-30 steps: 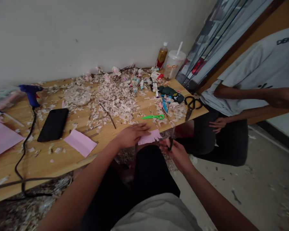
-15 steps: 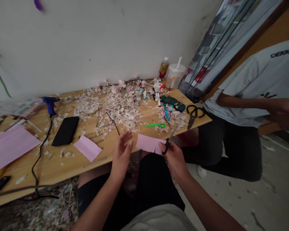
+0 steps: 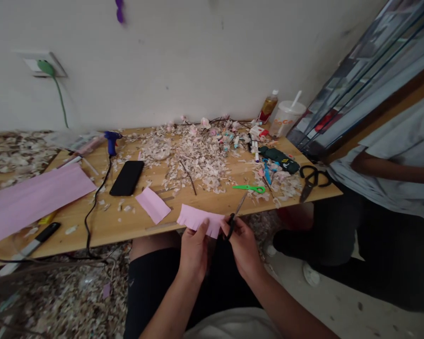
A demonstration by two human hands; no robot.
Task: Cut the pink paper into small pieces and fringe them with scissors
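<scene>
A small pink paper strip, with short cuts along its lower edge, is held up at the table's front edge. My left hand pinches it near the middle, thumb on top. My right hand is closed round black-handled scissors, whose blades point up and away. Its fingertips also touch the strip's right end. To the left, a second pink paper piece lies flat. Green scissors rest just beyond my right hand.
White-pink scraps cover the table's middle. Leftward lie a phone, a blue glue gun with its cord, a large pink sheet and a cutter knife. Large black scissors lie right, near a seated person.
My left hand was open and apart from the strip; now it has taken hold of it. The right hand keeps the scissors. The view has swung left.
</scene>
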